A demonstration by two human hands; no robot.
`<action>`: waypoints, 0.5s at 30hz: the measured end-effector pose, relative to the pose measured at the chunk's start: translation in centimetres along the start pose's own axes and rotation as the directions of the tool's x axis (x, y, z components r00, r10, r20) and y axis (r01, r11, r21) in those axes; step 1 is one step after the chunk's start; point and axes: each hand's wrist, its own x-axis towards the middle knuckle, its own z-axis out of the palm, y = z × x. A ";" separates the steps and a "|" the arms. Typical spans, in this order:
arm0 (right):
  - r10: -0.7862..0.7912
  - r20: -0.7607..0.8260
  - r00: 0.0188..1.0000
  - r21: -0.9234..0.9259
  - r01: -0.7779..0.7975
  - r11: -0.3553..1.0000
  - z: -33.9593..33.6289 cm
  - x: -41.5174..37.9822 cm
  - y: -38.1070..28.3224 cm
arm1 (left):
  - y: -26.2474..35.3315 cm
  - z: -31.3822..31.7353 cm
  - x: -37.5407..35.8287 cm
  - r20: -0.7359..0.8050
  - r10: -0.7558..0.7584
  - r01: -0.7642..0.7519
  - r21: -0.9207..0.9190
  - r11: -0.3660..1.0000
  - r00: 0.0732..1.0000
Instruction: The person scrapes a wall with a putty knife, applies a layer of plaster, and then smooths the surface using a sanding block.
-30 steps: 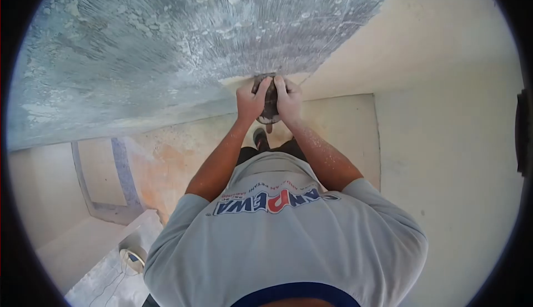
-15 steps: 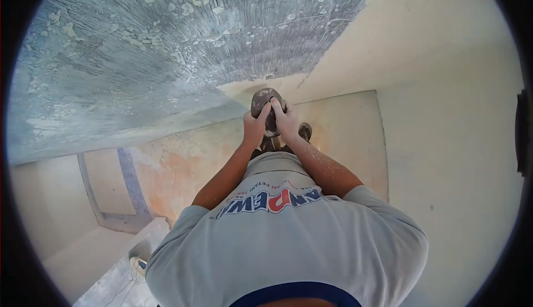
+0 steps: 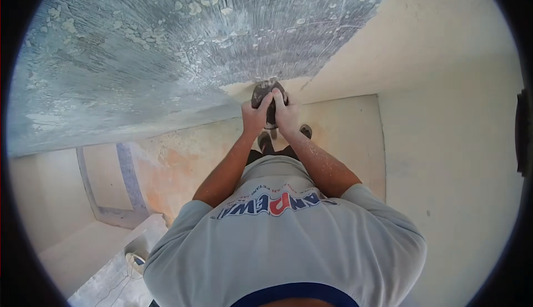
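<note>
Both my hands grip a dark, dusty tool [image 3: 261, 92] with a rounded head and pale smudges. My left hand [image 3: 255, 118] wraps its left side, and my right hand [image 3: 287, 115] wraps its right side. The thumbs lie close together on top. The head's far edge overlaps the lower border of the patchy grey-blue wall [image 3: 183, 46], right by a cream strip. White dust coats the hands and speckles the right forearm. Which kind of tool it is I cannot tell.
A cream wall surface [image 3: 416, 40] adjoins the grey-blue area on the right. My shoes [image 3: 305, 131] stand on a stained, pale floor [image 3: 347, 126]. At lower left, a white object with a cord [image 3: 134, 262] lies beside a ledge [image 3: 147, 229]. A blue-edged panel [image 3: 105, 176] is farther left.
My hands and the tool have shifted slightly upward in view, closer to the wall. The tool's head appears more tilted, and more of my shoes shows below it.
</note>
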 end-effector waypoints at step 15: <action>-0.019 -0.010 1.000 -0.243 0.016 0.970 -0.7 -0.4 -0.6 | -0.7 -0.9 -0.5 0.007 -0.037 0.036 0.066 0.997 0.999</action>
